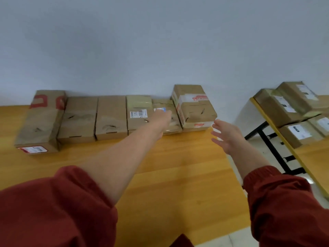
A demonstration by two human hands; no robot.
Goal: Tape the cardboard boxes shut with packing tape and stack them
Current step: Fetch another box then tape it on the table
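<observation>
Several brown cardboard boxes stand in a row along the wall on the wooden table. My left hand reaches far forward and lies, blurred, on a low box with a blue-and-white label, fingers stretched out. To its left is a box with a barcode label. To its right stands a taller box with red-printed tape. My right hand hovers with spread fingers just right of that tall box's front corner, holding nothing. No tape roll is in view.
Further left in the row are two plain boxes and a long box with red markings. A second table at the right carries stacked labelled boxes; a floor gap and black table legs lie between.
</observation>
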